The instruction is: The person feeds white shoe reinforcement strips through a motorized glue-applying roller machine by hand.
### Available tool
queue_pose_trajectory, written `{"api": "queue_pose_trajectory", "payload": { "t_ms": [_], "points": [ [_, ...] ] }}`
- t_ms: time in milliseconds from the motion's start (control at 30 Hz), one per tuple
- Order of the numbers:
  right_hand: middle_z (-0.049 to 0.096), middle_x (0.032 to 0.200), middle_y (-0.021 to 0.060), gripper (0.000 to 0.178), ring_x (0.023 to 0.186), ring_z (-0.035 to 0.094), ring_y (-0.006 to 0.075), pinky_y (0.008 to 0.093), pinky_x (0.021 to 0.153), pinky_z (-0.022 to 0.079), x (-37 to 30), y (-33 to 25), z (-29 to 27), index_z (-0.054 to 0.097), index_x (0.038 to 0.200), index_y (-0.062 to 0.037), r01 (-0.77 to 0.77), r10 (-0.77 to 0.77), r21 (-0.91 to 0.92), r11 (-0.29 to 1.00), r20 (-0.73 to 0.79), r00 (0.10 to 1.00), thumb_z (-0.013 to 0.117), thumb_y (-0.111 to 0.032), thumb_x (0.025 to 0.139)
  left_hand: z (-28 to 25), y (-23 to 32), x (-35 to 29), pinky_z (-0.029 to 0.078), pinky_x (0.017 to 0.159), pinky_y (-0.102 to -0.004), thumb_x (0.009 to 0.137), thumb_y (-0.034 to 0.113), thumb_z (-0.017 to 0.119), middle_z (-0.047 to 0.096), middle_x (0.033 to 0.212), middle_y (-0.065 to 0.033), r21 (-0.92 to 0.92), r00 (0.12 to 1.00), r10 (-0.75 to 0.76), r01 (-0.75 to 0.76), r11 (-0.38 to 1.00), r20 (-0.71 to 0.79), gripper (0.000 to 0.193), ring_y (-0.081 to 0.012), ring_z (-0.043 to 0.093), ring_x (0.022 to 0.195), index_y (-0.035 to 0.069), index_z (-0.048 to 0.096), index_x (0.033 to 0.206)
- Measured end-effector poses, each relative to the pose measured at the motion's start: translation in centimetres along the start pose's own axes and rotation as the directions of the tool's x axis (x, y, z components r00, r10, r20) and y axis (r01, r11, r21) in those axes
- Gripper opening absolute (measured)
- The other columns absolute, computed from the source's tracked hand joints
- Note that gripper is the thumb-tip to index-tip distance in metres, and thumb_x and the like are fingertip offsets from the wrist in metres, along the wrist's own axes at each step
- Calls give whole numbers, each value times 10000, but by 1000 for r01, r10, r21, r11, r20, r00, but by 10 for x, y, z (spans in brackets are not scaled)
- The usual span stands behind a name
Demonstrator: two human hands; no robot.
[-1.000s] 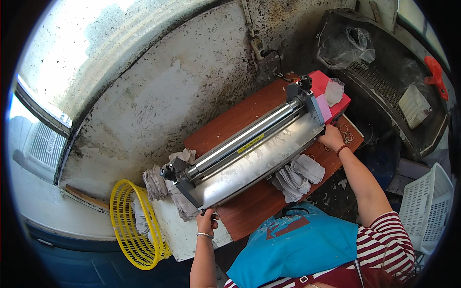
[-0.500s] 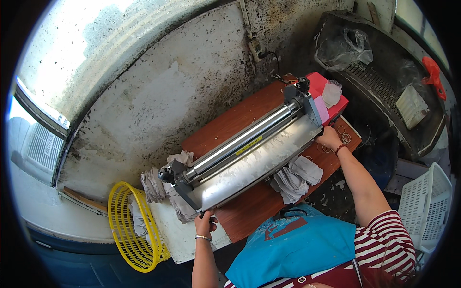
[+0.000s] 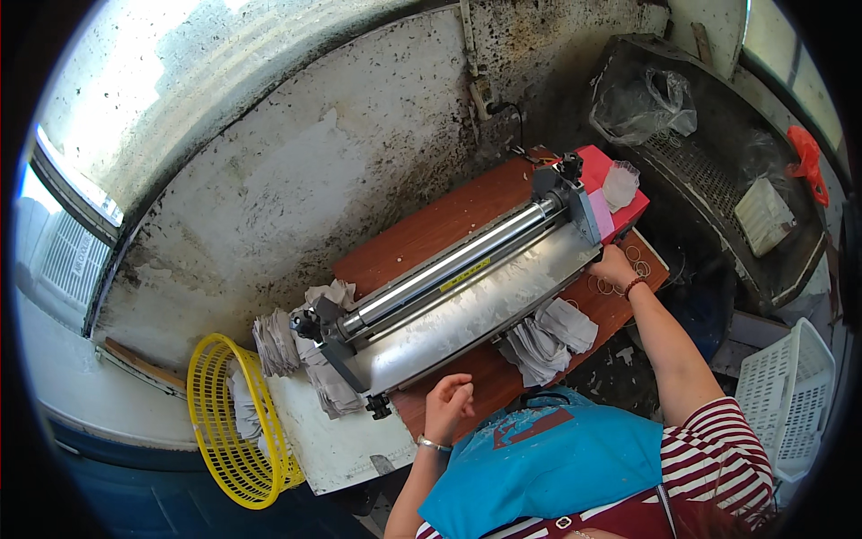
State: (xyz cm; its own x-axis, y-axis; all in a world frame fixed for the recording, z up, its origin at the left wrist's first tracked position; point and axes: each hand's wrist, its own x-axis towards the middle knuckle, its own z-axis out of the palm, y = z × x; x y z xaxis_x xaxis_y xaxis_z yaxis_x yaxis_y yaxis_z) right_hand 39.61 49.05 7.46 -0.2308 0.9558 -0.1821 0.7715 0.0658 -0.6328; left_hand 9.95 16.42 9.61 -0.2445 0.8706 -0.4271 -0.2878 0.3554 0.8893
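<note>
The steel roller machine (image 3: 476, 301) is set on the red-brown table (image 3: 404, 244); its near right corner is touched by the right hand (image 3: 614, 268), whose fingertips are hidden, so their grip cannot be told; beyond the left hand's (image 3: 447, 406) loosely curled fingers its front edge is placed, untouched; whether those fingertips meet cannot be told.

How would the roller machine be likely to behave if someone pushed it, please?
The machine would probably feel heavy and rigid, given its metal roller and thick end plates. It seems unlikely to tip, lying long and low over the brown board. Its smooth, shiny tray might be slippery to grip.
</note>
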Motion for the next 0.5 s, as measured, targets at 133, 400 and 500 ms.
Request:
{"api": "queue_pose_trajectory", "payload": {
  "t_ms": [133,400,500],
  "points": [
    [664,954,218,553,909,648,340,387,784,495,-6,0,-5,644,1011,8,49,-49,-33,998,10,999,702,-428,676,25,7,43,509,556,-245,897,266,589,623,1065,-123,-602,984,-101,170,781,147,349,-210,655,776,69,521,1177],
    [626,974,153,449,871,618,315,407,753,478,-70,-29,-23,599,1022,-27,169,-283,-451,876,-197,939,686,-333,705,17,-7,70,580,722,-294,916,149,564,624,1118,-153,-677,978,-69,186,712,196,207,-274,619,1045,19,567,1077],
    [614,950,117,311,851,597,275,403,735,438,-89,-57,-22,607,980,-54,219,-446,-566,795,-299,844,685,-191,711,24,-10,59,579,725,-298,919,156,562,621,1124,-155,-689,979,-34,165,706,200,230,-280,614,1056,4,567,1091]
  ]
}}
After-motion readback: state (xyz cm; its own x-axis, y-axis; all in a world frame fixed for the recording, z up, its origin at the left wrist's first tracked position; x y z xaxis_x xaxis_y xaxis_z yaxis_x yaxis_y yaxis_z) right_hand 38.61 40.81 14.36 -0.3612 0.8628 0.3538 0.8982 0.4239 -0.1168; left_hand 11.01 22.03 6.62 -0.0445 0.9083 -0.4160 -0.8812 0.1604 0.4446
